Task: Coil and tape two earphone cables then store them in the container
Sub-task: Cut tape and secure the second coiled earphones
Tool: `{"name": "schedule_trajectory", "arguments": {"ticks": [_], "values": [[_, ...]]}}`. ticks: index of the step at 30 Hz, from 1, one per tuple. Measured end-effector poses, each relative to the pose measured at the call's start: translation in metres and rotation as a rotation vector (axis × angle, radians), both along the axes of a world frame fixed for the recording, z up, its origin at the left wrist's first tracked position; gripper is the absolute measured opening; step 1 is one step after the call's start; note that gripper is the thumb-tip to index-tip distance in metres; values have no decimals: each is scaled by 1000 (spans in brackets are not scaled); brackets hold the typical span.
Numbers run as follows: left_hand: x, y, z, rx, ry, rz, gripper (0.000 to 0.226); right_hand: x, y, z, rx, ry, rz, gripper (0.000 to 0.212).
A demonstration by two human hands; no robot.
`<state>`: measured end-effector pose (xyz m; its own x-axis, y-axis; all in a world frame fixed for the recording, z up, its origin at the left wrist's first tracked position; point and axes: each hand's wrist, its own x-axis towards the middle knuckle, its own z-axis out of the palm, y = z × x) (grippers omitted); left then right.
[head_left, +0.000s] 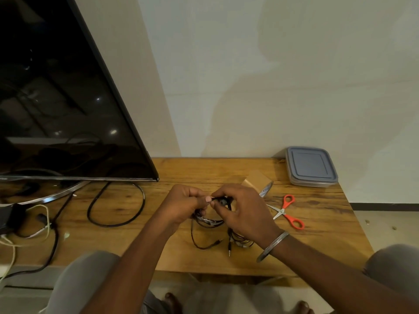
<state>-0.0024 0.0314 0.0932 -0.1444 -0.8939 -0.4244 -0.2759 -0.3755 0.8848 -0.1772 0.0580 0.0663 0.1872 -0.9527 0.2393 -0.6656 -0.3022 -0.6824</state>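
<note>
Pinching thin black cable coil (208, 222), left hand (181, 206) & right hand (241, 213) fingers (226, 191) curled, 2nd cable (240, 240) loose

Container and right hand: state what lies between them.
Head view: the tape roll lies on the table between the right hand and the container.

I log the television (56, 98) on the table's (204, 171) left, power cord (118, 223) looped before it. Container (311, 166) in the far right corner, tape roll (258, 182) before it, scissors (286, 211) nearer. Mid-table, left hand (181, 205) and right hand (242, 211) hold one earphone cable (208, 220); second earphone cable (238, 240) lies before it.
</note>
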Motion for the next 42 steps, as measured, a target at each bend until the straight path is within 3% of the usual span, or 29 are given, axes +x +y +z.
{"name": "schedule_trajectory", "arguments": {"ticks": [5,11,16,21,26,30,35,42], "values": [[2,-3,-7,-245,-78,-122,16,-1,-4,2,156,-274,-62,5],[0,-2,-12,-675,-444,-359,19,-3,-7,5,329,-398,-145,9],[-2,-2,-26,-760,-502,-284,15,-3,-10,3,470,-540,-213,9],[1,1,-41,-525,-494,-197,11,13,4,-21,296,-313,-218,13],[13,-3,-54,-357,-635,-159,13,16,17,-32,164,-36,-113,21],[20,-6,-64,-260,-652,-101,11,18,24,-32,-9,339,133,23],[20,-7,-70,-185,-664,-105,11,24,34,-51,-33,737,404,11],[21,-9,-70,-132,-720,-121,19,19,25,-41,-13,761,281,36]]}}
